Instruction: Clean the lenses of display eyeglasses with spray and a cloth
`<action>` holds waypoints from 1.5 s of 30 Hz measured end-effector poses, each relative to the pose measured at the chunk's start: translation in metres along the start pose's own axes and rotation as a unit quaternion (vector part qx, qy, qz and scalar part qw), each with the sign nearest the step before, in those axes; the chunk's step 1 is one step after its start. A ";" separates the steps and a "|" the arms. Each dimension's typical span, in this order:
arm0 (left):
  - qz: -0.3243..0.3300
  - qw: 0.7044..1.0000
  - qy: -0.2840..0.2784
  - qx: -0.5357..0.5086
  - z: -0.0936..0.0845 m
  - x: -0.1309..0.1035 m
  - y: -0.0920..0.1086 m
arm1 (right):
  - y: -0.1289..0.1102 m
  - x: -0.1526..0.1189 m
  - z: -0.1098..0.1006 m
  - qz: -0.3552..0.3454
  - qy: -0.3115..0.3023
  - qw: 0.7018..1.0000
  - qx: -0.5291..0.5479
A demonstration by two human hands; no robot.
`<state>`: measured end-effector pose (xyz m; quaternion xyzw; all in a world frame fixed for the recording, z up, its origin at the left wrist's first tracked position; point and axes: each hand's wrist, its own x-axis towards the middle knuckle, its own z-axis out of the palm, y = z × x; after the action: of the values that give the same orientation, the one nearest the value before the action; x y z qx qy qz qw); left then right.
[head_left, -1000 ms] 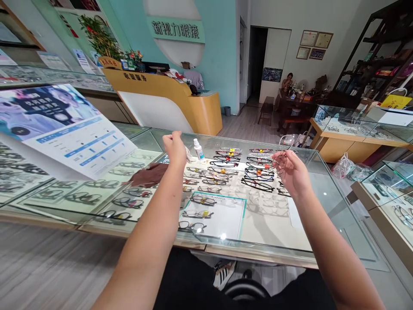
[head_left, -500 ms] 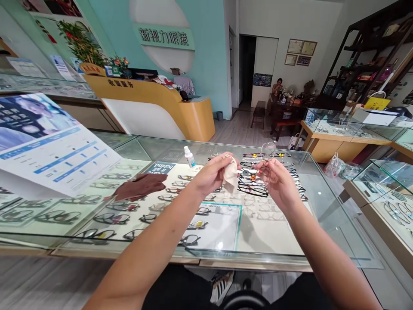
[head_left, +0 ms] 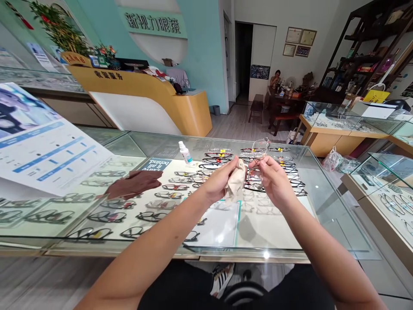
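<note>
A: Far left?

B: Printed card (head_left: 53,148), blue and white, propped at a slant over the glass-topped counter (head_left: 274,234). Right of it, brown cloth (head_left: 134,183), crumpled.

A: Next?

B: Blue sign (head_left: 157,165), text upside down from here, "behind" readable. White bottle (head_left: 185,155) just beside it, standing upright, slight lean in view. Spectacle frames (head_left: 171,195) in rows in the case below, some with yellow or red tags. Left forearm crosses in front of some.

A: Middle?

B: Left hand (head_left: 222,180) closed on a pale cloth (head_left: 235,185), bunched, lower end hanging loose. Teal-edged sheet (head_left: 222,226) lies below, partly behind the forearm.

A: And the glasses?

B: Thin-rimmed clear glasses (head_left: 260,148), up over the counter, right of the pale cloth. Right hand (head_left: 274,181) has them pinched in the fingertips. One lens sticks up above the fingers, the other is lower, partly hidden.

A: Cloth on lens?

B: Very near. Can't tell if touching.

A: Far right?

B: Second glass case (head_left: 383,211), more eyewear inside. Behind it, white box (head_left: 376,110) on another case, yellow bag (head_left: 377,95) just beyond the box.
</note>
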<state>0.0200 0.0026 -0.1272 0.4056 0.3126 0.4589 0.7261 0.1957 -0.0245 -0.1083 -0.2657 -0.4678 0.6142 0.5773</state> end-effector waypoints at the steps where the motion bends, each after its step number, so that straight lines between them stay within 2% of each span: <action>1: -0.009 1.000 -0.010 -0.015 0.000 0.000 0.001 | 0.001 0.000 0.000 0.000 -0.002 1.000 -0.002; 4: -0.018 0.999 -0.030 -0.038 0.001 0.000 0.004 | 0.002 0.002 -0.001 -0.002 -0.001 1.000 -0.004; 8: 0.004 1.000 -0.022 -0.017 0.000 0.001 0.002 | 0.001 0.004 -0.004 0.000 0.006 1.000 -0.001; 15: 0.031 0.997 -0.069 -0.009 -0.001 0.006 -0.001 | 0.001 0.005 -0.009 0.005 0.021 1.000 -0.007; 26: 0.074 0.997 -0.007 -0.017 0.003 0.010 -0.008 | 0.009 0.005 -0.008 0.007 0.037 0.999 0.012; 32: 0.070 0.997 -0.016 0.012 0.008 0.004 -0.009 | 0.014 0.003 -0.003 0.025 0.035 0.999 0.021; 38: 0.091 0.991 0.042 0.093 0.013 -0.001 -0.011 | 0.014 -0.001 0.000 0.035 0.049 0.997 0.038; 45: 0.120 0.977 0.050 0.170 0.010 -0.001 -0.010 | 0.014 0.001 -0.004 0.051 0.059 0.996 0.048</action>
<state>0.0319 -0.0039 -0.1307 0.5342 0.3708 0.5025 0.5698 0.1923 -0.0215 -0.1221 -0.2962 -0.3888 0.6479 0.5842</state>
